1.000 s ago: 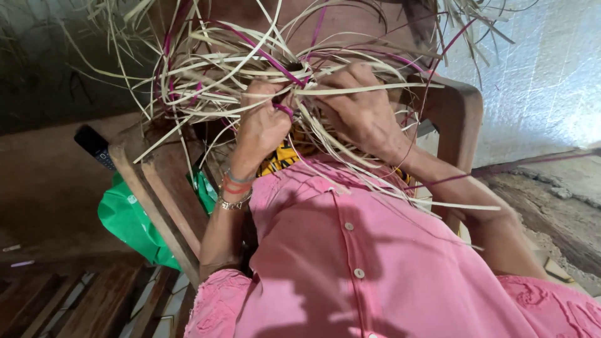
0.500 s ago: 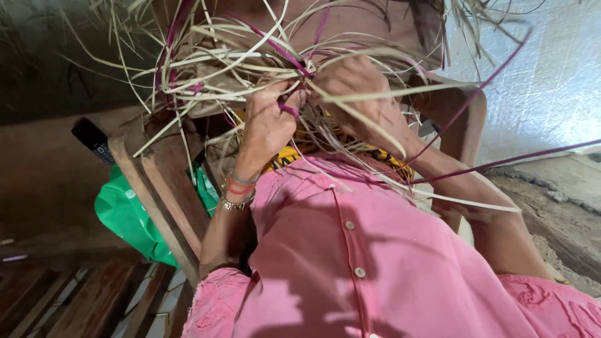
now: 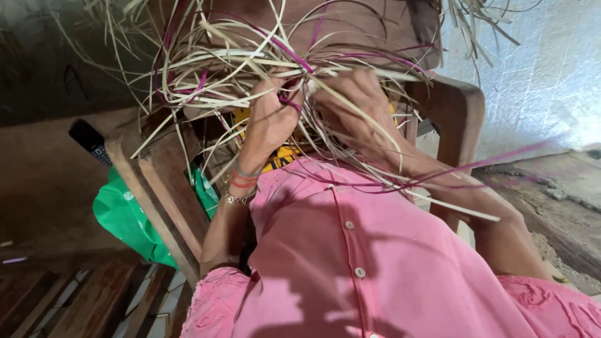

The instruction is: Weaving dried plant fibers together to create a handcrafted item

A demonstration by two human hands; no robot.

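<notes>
My left hand [image 3: 270, 122] is clenched on a thin magenta-dyed reed strip [image 3: 289, 103], and my right hand [image 3: 358, 106] pinches the tangle of pale, flat straw strips [image 3: 244, 62] just beside it, above my lap. The strips look light, springy and easily creased, so I judge the grip belongs close to the crossing point, not out on the whippy loose ends.

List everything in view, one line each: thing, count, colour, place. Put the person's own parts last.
thin flat weaving strips: many, pale straw and magenta, tangled above both hands
wooden armchair: one, brown, around the person
crumpled green plastic bag: one, green, left of chair
dark handset with keypad: one, black, on left armrest
pink buttoned shirt: one, pink, lower centre
wrist bangles: several, red, metal, on left wrist
left hand: gripping strips
right hand: gripping strips
</notes>
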